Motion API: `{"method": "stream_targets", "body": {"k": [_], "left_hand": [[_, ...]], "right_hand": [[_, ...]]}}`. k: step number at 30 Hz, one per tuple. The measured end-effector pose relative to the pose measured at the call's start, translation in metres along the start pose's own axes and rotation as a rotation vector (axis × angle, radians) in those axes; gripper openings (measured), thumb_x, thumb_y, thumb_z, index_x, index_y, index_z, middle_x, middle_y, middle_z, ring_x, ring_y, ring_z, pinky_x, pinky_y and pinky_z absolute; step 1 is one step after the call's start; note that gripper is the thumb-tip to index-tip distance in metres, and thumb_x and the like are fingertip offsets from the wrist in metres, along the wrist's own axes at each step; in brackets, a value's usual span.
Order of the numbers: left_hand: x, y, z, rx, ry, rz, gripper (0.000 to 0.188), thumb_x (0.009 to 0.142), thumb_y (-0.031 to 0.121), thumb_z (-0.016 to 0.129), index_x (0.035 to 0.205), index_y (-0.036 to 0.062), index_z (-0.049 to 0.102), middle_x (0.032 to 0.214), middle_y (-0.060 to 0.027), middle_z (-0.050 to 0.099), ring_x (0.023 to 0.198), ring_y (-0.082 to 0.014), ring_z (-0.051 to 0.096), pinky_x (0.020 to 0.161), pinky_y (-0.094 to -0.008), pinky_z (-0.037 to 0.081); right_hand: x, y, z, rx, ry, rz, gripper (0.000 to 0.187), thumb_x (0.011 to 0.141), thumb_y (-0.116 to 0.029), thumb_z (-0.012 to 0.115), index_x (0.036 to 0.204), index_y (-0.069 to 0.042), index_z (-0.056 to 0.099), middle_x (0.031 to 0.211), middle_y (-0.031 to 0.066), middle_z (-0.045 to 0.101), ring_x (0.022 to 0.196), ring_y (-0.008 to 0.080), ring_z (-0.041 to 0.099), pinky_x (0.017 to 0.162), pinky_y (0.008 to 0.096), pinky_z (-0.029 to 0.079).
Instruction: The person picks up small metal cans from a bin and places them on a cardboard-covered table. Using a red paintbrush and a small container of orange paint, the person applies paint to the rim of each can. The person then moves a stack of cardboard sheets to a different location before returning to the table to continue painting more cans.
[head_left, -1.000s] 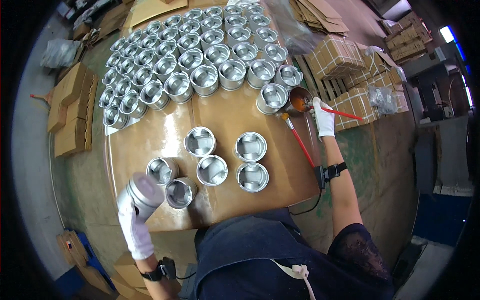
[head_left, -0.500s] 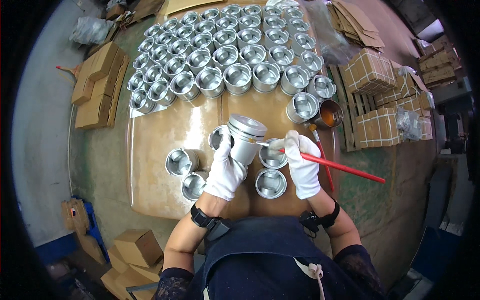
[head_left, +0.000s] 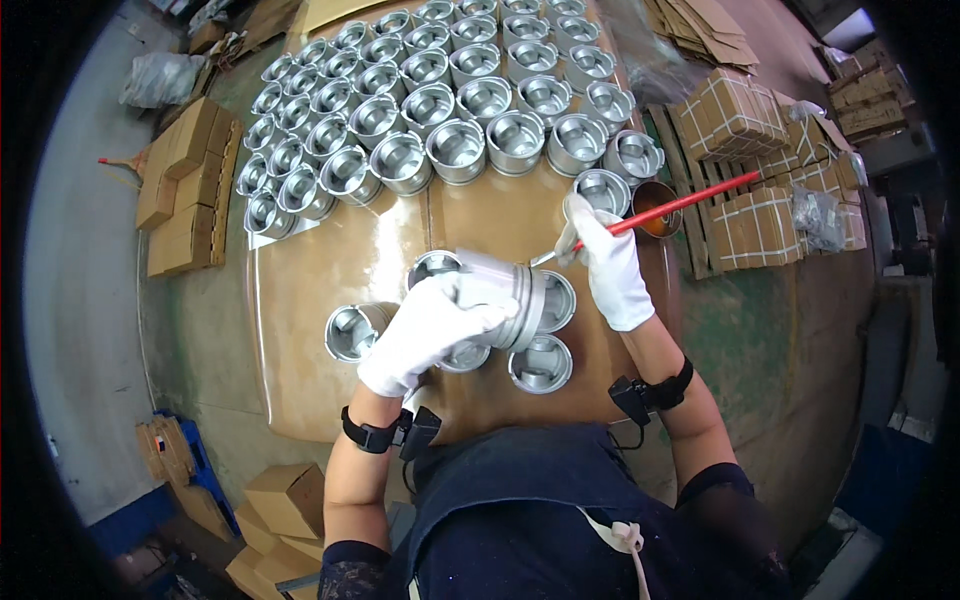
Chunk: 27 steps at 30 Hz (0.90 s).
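My left hand (head_left: pixel 428 328), in a white glove, is wrapped round a silver piston (head_left: pixel 500 284) above the table. The piston is tilted, with its ring-grooved end toward the right, and slightly blurred. In my gloved right hand (head_left: pixel 610 265) is a red-handled brush (head_left: pixel 690 200), its handle pointing up to the right. The brush's pale tip is just off the piston's upper right side, apart from it. Below and around my left hand several pistons stand on the table, among them one at the left (head_left: pixel 355 332) and one at the right (head_left: pixel 540 363).
Rows of pistons (head_left: pixel 457 150) fill the far part of the brown table (head_left: pixel 350 250). A metal bowl (head_left: pixel 672 222) with orange liquid sits at the right edge, beside another piston. Strapped cartons (head_left: pixel 755 245) stand on pallets to the right; more cartons (head_left: pixel 190 185) are at the left.
The held piston has been tipped over, its grooved end swinging from the top toward the right. My right hand has risen with the brush, whose tip has left the piston; its handle now points upward.
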<state>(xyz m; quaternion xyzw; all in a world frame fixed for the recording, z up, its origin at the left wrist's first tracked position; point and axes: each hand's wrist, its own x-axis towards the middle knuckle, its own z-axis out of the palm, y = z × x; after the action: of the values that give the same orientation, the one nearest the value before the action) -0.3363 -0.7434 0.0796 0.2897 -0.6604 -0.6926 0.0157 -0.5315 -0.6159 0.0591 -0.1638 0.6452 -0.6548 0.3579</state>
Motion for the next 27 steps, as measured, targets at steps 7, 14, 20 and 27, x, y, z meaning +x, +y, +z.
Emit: {"method": "stream_targets", "body": {"k": [7,14,20,27], "left_hand": [[0.051,-0.025,0.018,0.098,0.176,-0.156,0.029,0.085,0.021,0.074,0.103,-0.0011,0.070,0.093,-0.0045,0.072,0.079,-0.0117,0.064,0.073,-0.0294,0.053],[0.112,0.020,0.051,1.217,0.181,0.167,0.029,0.084,0.029,0.069,0.089,0.0001,0.068,0.081,-0.0179,0.070,0.073,-0.0327,0.069,0.067,-0.0408,0.055],[0.195,-0.044,0.062,1.441,0.180,0.469,0.021,0.077,0.029,0.071,0.081,0.0085,0.068,0.078,-0.0126,0.068,0.070,-0.0308,0.067,0.059,-0.0410,0.052],[0.179,-0.022,0.057,1.157,0.196,0.825,0.026,0.079,0.028,0.072,0.091,0.0055,0.064,0.103,-0.0124,0.063,0.092,-0.0281,0.062,0.072,-0.0415,0.051]], "right_hand": [[-0.050,0.032,0.006,-0.850,-0.023,-1.072,0.020,0.077,-0.010,0.070,0.068,-0.009,0.053,0.061,0.0062,0.046,0.054,0.0250,0.048,0.050,0.0412,0.037],[-0.046,0.054,-0.037,-0.889,0.106,-0.580,0.013,0.089,-0.012,0.058,0.077,-0.008,0.058,0.061,0.0064,0.053,0.058,0.0274,0.056,0.054,0.0401,0.044],[-0.037,0.052,-0.061,-0.391,0.303,-0.080,0.044,0.097,-0.029,0.052,0.066,-0.002,0.066,0.060,0.0084,0.063,0.060,0.0211,0.061,0.063,0.0362,0.048],[-0.023,0.042,-0.085,-0.229,0.403,-0.002,0.045,0.099,-0.033,0.056,0.073,0.001,0.068,0.066,0.0055,0.066,0.061,0.0097,0.058,0.061,0.0257,0.045]]}}
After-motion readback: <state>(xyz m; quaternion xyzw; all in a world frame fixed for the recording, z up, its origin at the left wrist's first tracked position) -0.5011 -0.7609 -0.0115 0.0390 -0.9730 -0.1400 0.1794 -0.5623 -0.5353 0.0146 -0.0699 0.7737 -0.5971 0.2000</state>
